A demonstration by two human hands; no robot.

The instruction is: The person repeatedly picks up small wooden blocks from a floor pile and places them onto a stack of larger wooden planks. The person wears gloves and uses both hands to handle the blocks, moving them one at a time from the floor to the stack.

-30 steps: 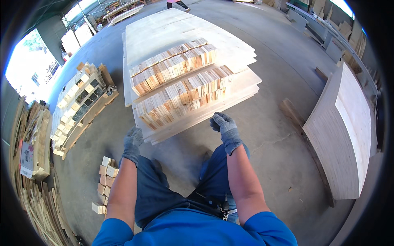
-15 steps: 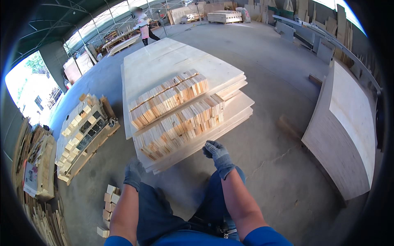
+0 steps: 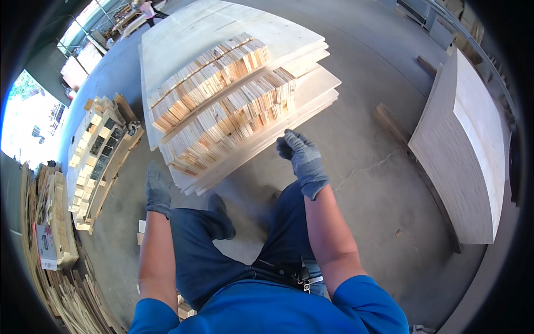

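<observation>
Wooden blocks (image 3: 239,119) lying in rows toward eleven o'clock, plywood sheets (image 3: 228,22) supporting them, presumably keeping rows level. From blocks: left hand (image 3: 157,189) hovering at seven, fingers straight, apparently gripping nothing; right hand (image 3: 306,163) hovering at four, fingers bending inward, contents: cannot tell.

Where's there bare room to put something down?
Bare floor lies between the sheet stack and the timber beside the right-hand board pile. The stack's far top is bare. Crowded: its nearer end, under wood strips, and the far left, with sticks.
</observation>
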